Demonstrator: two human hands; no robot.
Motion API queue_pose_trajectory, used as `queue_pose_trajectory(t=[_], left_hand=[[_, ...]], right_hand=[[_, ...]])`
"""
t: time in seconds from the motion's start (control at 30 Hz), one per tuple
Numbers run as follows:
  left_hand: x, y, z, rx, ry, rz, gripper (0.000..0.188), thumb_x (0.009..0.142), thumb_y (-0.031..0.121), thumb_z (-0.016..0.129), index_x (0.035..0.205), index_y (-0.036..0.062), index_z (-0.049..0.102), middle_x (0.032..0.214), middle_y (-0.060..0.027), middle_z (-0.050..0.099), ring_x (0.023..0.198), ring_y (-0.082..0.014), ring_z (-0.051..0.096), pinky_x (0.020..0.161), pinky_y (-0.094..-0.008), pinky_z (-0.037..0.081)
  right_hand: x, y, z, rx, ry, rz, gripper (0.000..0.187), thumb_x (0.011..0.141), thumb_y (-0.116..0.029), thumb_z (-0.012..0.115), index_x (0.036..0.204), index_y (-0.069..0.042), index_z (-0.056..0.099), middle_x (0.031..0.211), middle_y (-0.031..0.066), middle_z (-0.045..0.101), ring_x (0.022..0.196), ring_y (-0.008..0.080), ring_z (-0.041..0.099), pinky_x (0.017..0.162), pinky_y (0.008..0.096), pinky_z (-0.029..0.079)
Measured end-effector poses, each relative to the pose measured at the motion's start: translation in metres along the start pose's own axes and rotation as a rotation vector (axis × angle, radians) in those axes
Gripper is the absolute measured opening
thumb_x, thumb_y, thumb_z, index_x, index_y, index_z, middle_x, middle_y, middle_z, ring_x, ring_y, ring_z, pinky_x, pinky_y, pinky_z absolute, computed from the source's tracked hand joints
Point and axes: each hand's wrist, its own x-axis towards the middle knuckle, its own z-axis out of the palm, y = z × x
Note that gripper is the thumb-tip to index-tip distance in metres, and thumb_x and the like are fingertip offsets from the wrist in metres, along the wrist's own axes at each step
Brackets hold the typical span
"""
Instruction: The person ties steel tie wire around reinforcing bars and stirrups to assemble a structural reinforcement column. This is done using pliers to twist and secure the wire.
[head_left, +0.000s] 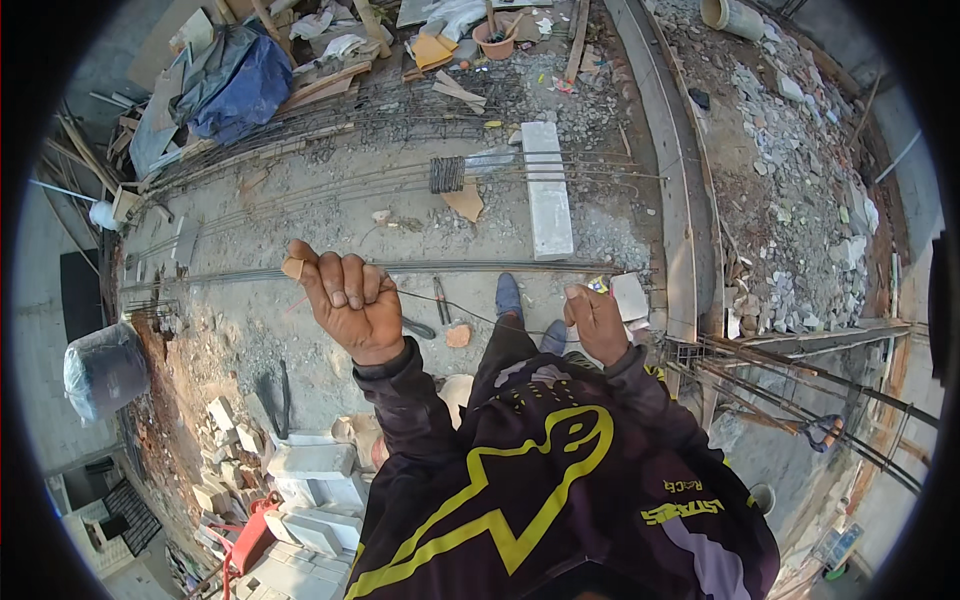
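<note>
My left hand (350, 305) is raised over the concrete floor with its fingers curled into a fist. A small tan bit (292, 268) shows at its tip; I cannot tell whether it is a wrap or a held piece. A thin dark wire (450, 303) runs rightward from beside this fist, and whether the fist grips it is unclear. To the right, my right hand (598, 325) is closed, with anything inside hidden. Between the hands, pliers (440, 300) lie on the floor near a reddish stone chunk (458, 335). Just beyond runs a bundle of long steel bars (450, 267).
A pale concrete block (547, 195) supports thin rods beside a stack of dark metal ties (447, 175). Long formwork boards (675, 200) edge a rubble heap (790, 180) at right. Lower left are loose bricks (225, 450), pale blocks (312, 462) and a red tool (250, 535).
</note>
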Motion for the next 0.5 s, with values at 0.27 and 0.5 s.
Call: queue_pose_trajectory(t=[0.27,0.5], left_hand=[[0.088,-0.019,-0.033,-0.022,0.041,-0.052,0.025,0.099,0.017,0.045,0.121,0.0102,0.056,0.058,0.0048,0.036,0.046,-0.0049,0.027,0.041,-0.0213,0.022],[0.105,-0.063,-0.041,-0.107,0.079,-0.256,0.027,0.099,0.021,0.045,0.122,0.012,0.056,0.057,0.0056,0.035,0.046,-0.0047,0.028,0.042,-0.0203,0.023]], right_hand=[[0.025,-0.033,0.003,-0.31,-0.421,-0.183,0.032,0.089,-0.029,0.061,0.078,0.0,0.061,0.073,0.0136,0.055,0.065,0.0256,0.056,0.064,0.0359,0.044],[0.069,-0.043,-0.03,0.624,0.153,-0.115,0.031,0.098,-0.027,0.047,0.085,-0.001,0.056,0.072,0.0039,0.051,0.061,0.0148,0.049,0.06,0.0307,0.043]])
